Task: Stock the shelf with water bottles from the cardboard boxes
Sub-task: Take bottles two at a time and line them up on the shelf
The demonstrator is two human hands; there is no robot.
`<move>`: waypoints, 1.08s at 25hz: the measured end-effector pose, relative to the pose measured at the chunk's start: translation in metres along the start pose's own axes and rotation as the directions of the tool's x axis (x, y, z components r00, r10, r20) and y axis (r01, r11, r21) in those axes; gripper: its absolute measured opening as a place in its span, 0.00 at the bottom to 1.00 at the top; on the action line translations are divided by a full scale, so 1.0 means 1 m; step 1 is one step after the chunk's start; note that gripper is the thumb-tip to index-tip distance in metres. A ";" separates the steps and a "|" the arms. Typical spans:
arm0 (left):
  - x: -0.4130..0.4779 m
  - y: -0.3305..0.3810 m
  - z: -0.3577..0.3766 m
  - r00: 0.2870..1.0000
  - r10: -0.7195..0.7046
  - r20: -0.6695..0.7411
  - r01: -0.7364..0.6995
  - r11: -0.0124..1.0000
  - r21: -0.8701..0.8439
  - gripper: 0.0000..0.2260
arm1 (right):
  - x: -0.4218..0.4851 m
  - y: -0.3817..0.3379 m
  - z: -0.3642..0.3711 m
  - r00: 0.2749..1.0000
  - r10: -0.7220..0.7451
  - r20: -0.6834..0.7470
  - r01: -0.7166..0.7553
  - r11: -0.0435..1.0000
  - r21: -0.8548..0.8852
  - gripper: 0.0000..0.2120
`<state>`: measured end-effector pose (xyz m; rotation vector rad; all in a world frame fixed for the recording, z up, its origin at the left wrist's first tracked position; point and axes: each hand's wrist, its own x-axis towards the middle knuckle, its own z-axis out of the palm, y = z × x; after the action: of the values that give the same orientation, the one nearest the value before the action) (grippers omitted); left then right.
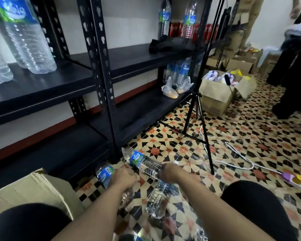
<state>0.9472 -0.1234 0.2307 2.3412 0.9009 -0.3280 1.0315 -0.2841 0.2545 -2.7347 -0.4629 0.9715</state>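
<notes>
My left hand [124, 178] grips a clear water bottle with a blue label [105, 173], tilted low over the tiled floor. My right hand [170, 173] holds a second water bottle [143, 163] lying nearly flat, its label pointing left. A third bottle [157, 200] lies on the floor under my right forearm. The black metal shelf [101, 70] stands just ahead; large water bottles [23, 35] stand on its upper left board. A cardboard box [31, 186] sits open at my lower left.
A black tripod [196, 108] stands right of the shelf, with a white cable [240, 157] and power strip [295, 180] on the floor. More cardboard boxes [215, 96] sit further back. A person in dark clothes [292, 66] stands at far right. Cans and bottles [189, 23] occupy the right shelf.
</notes>
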 end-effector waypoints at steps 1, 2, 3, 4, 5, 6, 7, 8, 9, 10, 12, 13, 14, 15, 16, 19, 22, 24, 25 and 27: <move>0.009 -0.003 0.004 1.000 -0.020 -0.008 0.019 1.000 -0.020 0.20 | 0.009 0.001 0.008 0.999 0.047 0.027 -0.048 0.999 0.025 0.18; 0.019 -0.008 0.011 0.998 -0.070 -0.003 0.070 0.995 -0.066 0.24 | 0.024 0.004 0.019 0.994 0.098 0.049 -0.100 0.994 0.047 0.19; 0.031 -0.013 0.018 0.992 -0.124 -0.001 0.123 0.986 -0.110 0.27 | 0.038 0.008 0.031 0.989 0.135 0.059 -0.139 0.988 0.072 0.18; 0.041 -0.019 0.025 0.984 -0.177 0.013 0.177 0.972 -0.152 0.27 | 0.049 0.011 0.043 0.984 0.168 0.064 -0.175 0.976 0.130 0.17; 0.055 -0.026 0.035 0.974 -0.224 0.025 0.224 0.957 -0.186 0.27 | 0.062 0.012 0.056 0.977 0.199 0.069 -0.209 0.959 0.193 0.15; 0.064 -0.033 0.043 0.964 -0.264 0.034 0.265 0.939 -0.218 0.27 | 0.075 0.013 0.070 0.971 0.229 0.068 -0.239 0.935 0.262 0.15; 0.075 -0.041 0.051 0.957 -0.288 0.036 0.288 0.929 -0.233 0.28 | 0.086 0.014 0.083 0.964 0.258 0.060 -0.263 0.909 0.322 0.19; 0.085 -0.048 0.059 0.946 -0.321 0.040 0.320 0.914 -0.248 0.31 | 0.098 0.015 0.096 0.952 0.300 0.061 -0.300 0.874 0.382 0.25; 0.096 -0.054 0.069 0.931 -0.361 0.041 0.360 0.899 -0.250 0.34 | 0.109 0.017 0.107 0.937 0.341 0.072 -0.338 0.838 0.427 0.32; 0.105 -0.061 0.079 0.913 -0.405 0.056 0.406 0.881 -0.242 0.36 | 0.119 0.020 0.118 0.923 0.376 0.086 -0.370 0.800 0.472 0.37; 0.117 -0.069 0.092 0.879 -0.470 0.084 0.475 0.844 -0.249 0.39 | 0.132 0.023 0.133 0.883 0.461 0.095 -0.426 0.699 0.574 0.45; 0.123 -0.072 0.099 0.862 -0.496 0.108 0.504 0.813 -0.291 0.41 | 0.135 0.026 0.139 0.858 0.506 0.088 -0.447 0.651 0.614 0.48; 0.128 -0.077 0.106 0.844 -0.522 0.123 0.529 0.774 -0.349 0.43 | 0.138 0.028 0.144 0.836 0.544 0.078 -0.455 0.606 0.653 0.50; 0.134 -0.081 0.111 0.829 -0.541 0.139 0.549 0.744 -0.381 0.45 | 0.144 0.031 0.149 0.818 0.571 0.075 -0.457 0.565 0.687 0.52; 0.138 -0.084 0.114 0.822 -0.548 0.158 0.560 0.724 -0.402 0.45 | 0.148 0.033 0.153 0.807 0.586 0.074 -0.454 0.534 0.714 0.53; 0.144 -0.085 0.119 0.822 -0.530 0.209 0.566 0.719 -0.404 0.36 | 0.155 0.036 0.161 0.777 0.625 0.069 -0.461 0.492 0.739 0.54; 0.146 -0.086 0.121 0.806 -0.541 0.240 0.588 0.687 -0.426 0.40 | 0.161 0.039 0.163 0.760 0.642 0.100 -0.513 0.499 0.699 0.52; 0.140 -0.086 0.124 0.802 -0.533 0.270 0.597 0.700 -0.391 0.44 | 0.161 0.051 0.162 0.779 0.608 0.152 -0.551 0.549 0.628 0.40; 0.135 -0.087 0.128 0.792 -0.532 0.300 0.610 0.718 -0.336 0.45 | 0.159 0.060 0.160 0.803 0.565 0.192 -0.549 0.575 0.606 0.28; 0.120 -0.085 0.134 0.760 -0.544 0.356 0.635 0.738 -0.227 0.45 | 0.151 0.072 0.151 0.838 0.459 0.294 -0.541 0.634 0.553 0.11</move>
<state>0.9771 -0.0932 0.0363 1.5892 1.4343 -0.6762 1.0617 -0.2846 0.0308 -2.1974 0.5762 1.1560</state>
